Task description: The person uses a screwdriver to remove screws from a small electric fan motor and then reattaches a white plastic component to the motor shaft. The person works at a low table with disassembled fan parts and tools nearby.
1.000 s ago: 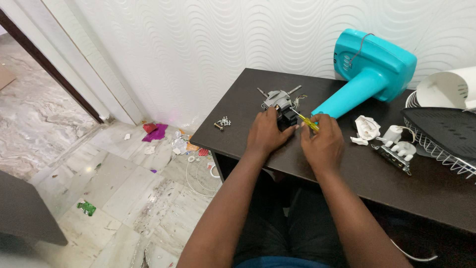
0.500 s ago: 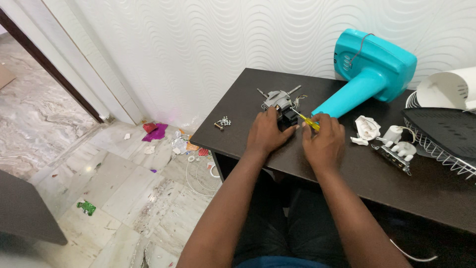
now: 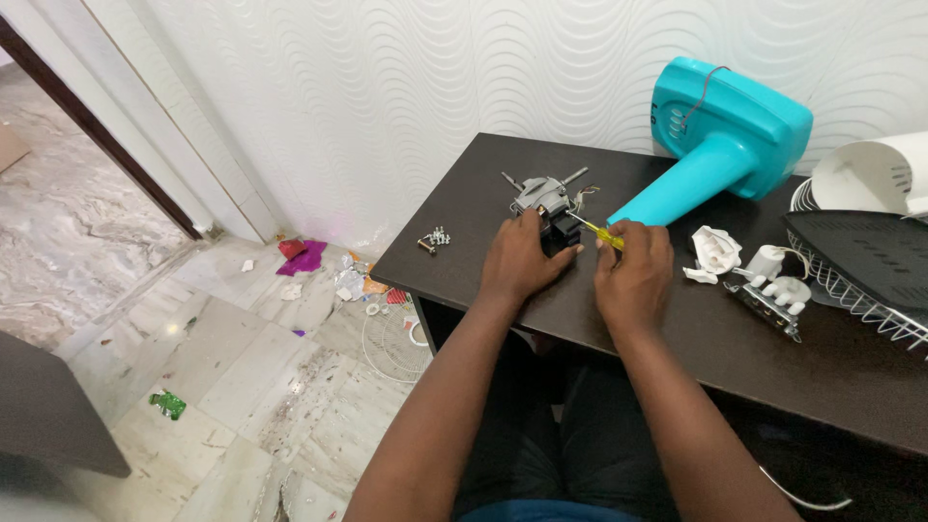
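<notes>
While clamped over the near side of the motor (image 3: 541,196), pinned it to the table (image 3: 464,242) with the left hand (image 3: 522,261), fingers curled close around the dark block at its front. Gripped a screwdriver (image 3: 604,233) in the right hand (image 3: 633,275), fist closed about the yellow handle, shaft angled up and left toward the motor's right side. Could not tell whether the tip was seated in a screw, hidden as it was behind the left fingertips. Judged as screwdriver work on the motor, midway rather than at either end. Called next for a tip square in its slot, a firm hold from the left hand against twisting, and no slip toward the thin wires at the motor's right. Sat at the far middle of the table, that motor, touching the left fingers, just beside the right hand, metal shafts poking out on both sides. Lay apart to the left, a small heap of screws (image 3: 435,237). Leaned against the wall behind, a teal housing (image 3: 725,145), its neck sloping down toward the right hand. Rested to the right, white plastic parts (image 3: 715,253) and a wire grille (image 3: 860,290).
</notes>
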